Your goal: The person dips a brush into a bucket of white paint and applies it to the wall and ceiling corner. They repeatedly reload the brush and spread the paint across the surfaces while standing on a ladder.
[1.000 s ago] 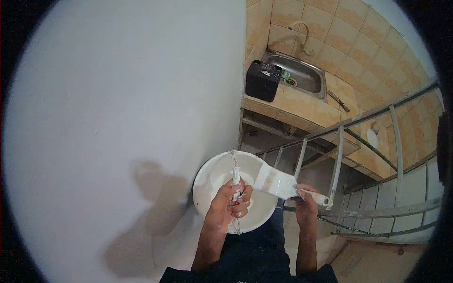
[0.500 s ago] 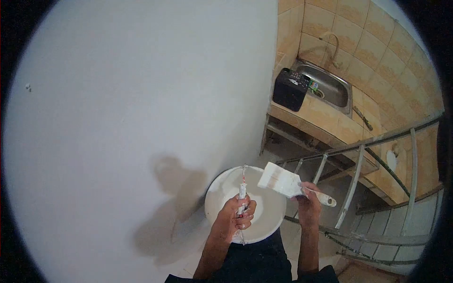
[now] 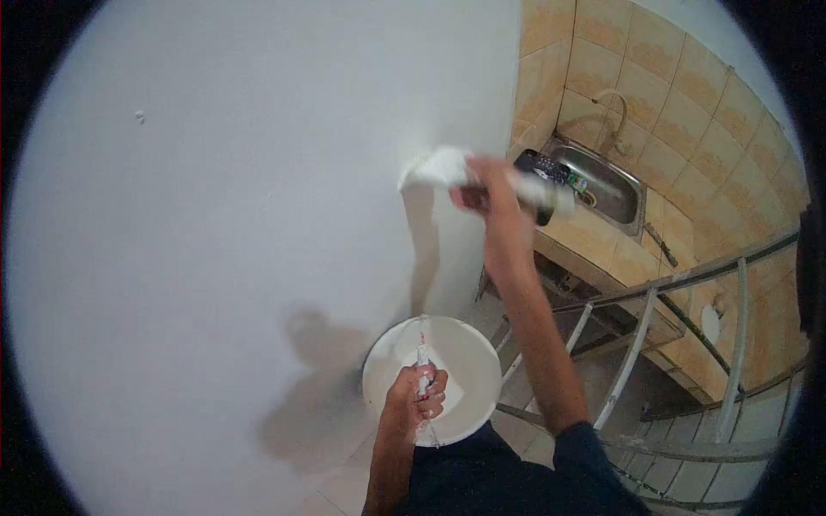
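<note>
My left hand (image 3: 418,396) is closed round the handle grip (image 3: 422,354) of a white bucket (image 3: 476,404), holding it in front of my body at the bottom middle. Up and to the right, my right hand (image 3: 495,189) grips a wide white brush (image 3: 443,166), blurred by motion. The bristle end touches or nearly touches the pale wall (image 3: 258,198), and the brush handle points right. White paint marks show on the fingers of my left hand.
A steel sink (image 3: 607,185) with a tap (image 3: 621,107) is set in a tiled counter (image 3: 594,236) at the upper right. A black container (image 3: 545,215) stands beside it. A metal ladder-like frame (image 3: 637,348) crosses the lower right, near my right arm.
My right hand has moved up and left with the brush, from above the bucket's right side to the wall. The bucket and my left hand appear slightly lower and further left.
</note>
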The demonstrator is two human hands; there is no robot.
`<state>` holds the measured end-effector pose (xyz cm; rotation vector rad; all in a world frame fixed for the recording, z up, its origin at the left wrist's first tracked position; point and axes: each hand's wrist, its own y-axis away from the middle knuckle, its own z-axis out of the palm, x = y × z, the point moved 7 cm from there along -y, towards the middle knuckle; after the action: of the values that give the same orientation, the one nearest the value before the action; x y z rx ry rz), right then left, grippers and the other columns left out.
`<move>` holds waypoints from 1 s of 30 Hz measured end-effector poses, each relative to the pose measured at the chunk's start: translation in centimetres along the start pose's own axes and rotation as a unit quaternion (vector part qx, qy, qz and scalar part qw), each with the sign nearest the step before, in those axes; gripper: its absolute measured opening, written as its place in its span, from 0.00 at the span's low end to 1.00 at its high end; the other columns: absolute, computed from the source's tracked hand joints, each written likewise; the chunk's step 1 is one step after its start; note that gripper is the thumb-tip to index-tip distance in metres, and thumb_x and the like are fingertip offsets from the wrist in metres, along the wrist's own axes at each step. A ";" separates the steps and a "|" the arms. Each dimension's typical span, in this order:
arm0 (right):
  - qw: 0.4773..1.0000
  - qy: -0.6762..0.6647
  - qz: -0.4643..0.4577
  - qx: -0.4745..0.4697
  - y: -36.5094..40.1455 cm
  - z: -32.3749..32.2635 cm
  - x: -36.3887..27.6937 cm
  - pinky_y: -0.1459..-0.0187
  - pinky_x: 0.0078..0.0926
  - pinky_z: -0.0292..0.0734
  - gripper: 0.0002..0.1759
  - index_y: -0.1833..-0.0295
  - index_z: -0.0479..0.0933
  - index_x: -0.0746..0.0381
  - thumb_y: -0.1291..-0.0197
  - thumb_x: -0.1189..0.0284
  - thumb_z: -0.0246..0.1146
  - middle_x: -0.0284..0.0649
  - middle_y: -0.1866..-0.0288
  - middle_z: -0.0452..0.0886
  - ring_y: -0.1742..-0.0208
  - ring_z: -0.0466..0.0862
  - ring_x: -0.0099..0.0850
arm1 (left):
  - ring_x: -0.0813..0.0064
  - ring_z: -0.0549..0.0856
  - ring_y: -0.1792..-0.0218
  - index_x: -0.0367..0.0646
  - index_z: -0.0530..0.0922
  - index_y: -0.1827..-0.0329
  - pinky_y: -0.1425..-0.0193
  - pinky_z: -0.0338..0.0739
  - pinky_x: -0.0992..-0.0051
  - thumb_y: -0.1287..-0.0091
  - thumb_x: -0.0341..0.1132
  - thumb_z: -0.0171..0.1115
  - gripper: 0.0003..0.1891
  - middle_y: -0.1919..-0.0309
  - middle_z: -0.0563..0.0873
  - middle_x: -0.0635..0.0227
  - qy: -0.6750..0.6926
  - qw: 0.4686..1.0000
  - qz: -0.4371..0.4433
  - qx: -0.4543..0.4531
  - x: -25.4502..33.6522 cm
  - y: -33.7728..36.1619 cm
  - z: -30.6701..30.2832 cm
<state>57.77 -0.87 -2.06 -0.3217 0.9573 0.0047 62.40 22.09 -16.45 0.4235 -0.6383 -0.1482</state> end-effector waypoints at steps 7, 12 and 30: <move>0.988 -0.065 -0.107 -0.089 -6.6 6.6 -11.9 0.65 0.23 0.80 0.09 0.61 0.80 0.63 0.42 0.70 0.61 0.38 0.68 0.81 0.70 0.82 0.26 | 0.87 0.56 0.86 0.44 0.72 0.65 0.85 0.53 0.84 0.33 0.44 0.50 0.12 0.79 0.64 0.75 0.056 0.997 0.056 0.019 0.3 0.5 0.0; 0.992 -0.118 -0.023 -0.044 -4.7 0.3 -0.3 0.53 0.32 0.80 0.13 0.52 0.75 0.64 0.39 0.67 0.60 0.40 0.57 0.80 0.59 0.82 0.28 | 0.85 0.60 0.85 0.40 0.73 0.61 0.84 0.57 0.84 0.33 0.44 0.50 0.14 0.77 0.64 0.74 0.081 0.995 0.066 0.000 -0.4 0.6 -0.3; 0.995 -0.087 0.026 0.027 -6.6 -2.6 -0.9 0.61 0.25 0.79 0.08 0.59 0.79 0.62 0.41 0.71 0.61 0.37 0.62 0.81 0.63 0.82 0.26 | 0.87 0.57 0.87 0.45 0.73 0.69 0.86 0.53 0.84 0.34 0.41 0.52 0.10 0.80 0.65 0.76 0.117 0.989 0.042 0.080 -1.4 0.1 -2.2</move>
<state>56.18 -7.78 -0.95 -0.2421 0.7908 0.0539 62.64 23.28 -18.74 0.5586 -0.4371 0.0326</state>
